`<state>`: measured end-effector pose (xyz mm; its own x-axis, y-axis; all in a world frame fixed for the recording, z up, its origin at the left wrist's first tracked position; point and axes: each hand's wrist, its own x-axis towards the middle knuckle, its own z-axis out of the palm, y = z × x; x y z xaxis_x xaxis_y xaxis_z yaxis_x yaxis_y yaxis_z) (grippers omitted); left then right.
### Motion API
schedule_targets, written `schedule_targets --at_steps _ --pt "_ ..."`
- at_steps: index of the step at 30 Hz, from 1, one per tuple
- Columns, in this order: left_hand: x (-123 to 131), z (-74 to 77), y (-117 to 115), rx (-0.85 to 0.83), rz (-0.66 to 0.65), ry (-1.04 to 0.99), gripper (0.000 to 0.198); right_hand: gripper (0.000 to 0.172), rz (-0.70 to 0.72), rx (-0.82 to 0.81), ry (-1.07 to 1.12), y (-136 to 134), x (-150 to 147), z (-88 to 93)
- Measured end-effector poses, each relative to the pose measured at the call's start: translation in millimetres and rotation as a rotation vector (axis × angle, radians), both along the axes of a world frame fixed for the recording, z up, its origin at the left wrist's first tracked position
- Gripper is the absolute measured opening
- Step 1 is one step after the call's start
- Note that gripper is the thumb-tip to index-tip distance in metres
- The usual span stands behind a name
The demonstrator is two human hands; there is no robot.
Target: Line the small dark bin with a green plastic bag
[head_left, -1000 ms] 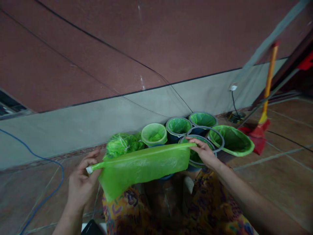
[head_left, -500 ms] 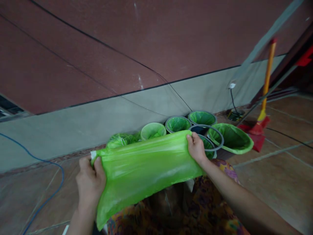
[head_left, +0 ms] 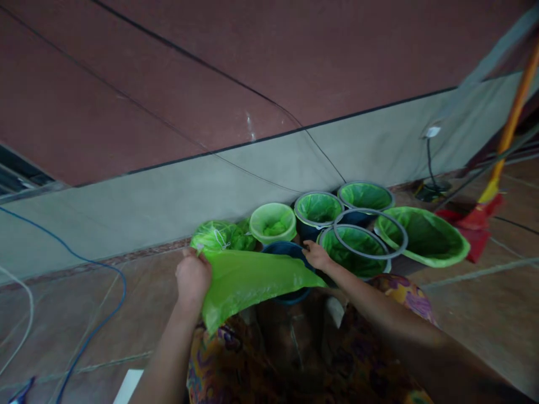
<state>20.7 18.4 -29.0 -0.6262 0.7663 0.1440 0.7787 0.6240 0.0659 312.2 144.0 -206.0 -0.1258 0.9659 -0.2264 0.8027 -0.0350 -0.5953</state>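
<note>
My left hand [head_left: 192, 276] is closed on the corner of a bright green plastic bag [head_left: 248, 280], which hangs down over my patterned clothing. My right hand [head_left: 315, 256] reaches past the bag's far end to the rim of a dark blue bucket [head_left: 283, 248] with no liner; its fingers rest at the rim and their grip is hard to read. The bag partly hides that bucket.
Several buckets lined with green bags [head_left: 319, 207] stand along the wall, with a loose grey ring [head_left: 370, 234] lying on two of them. A bundle of green bags [head_left: 214, 238] lies at the left. A broom [head_left: 501, 168] leans at the right. Cables [head_left: 105, 297] cross the tiled floor.
The bag was stretched wide between both hands; now my right hand has let go and moved to the blue bucket, and the bag hangs from my left hand. The view shifted left.
</note>
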Motion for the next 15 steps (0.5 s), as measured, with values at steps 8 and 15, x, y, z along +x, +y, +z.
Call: schedule_targets --at_steps 8,15 --pt "39 -56.0 46 -0.092 -0.108 0.001 0.035 0.039 0.138 -0.077 0.118 -55 -7 -4.7" --pt "89 -133.7 78 -0.134 -0.221 -0.366 0.035 0.046 -0.01 -0.157 0.471 -102 -32 -20.8"
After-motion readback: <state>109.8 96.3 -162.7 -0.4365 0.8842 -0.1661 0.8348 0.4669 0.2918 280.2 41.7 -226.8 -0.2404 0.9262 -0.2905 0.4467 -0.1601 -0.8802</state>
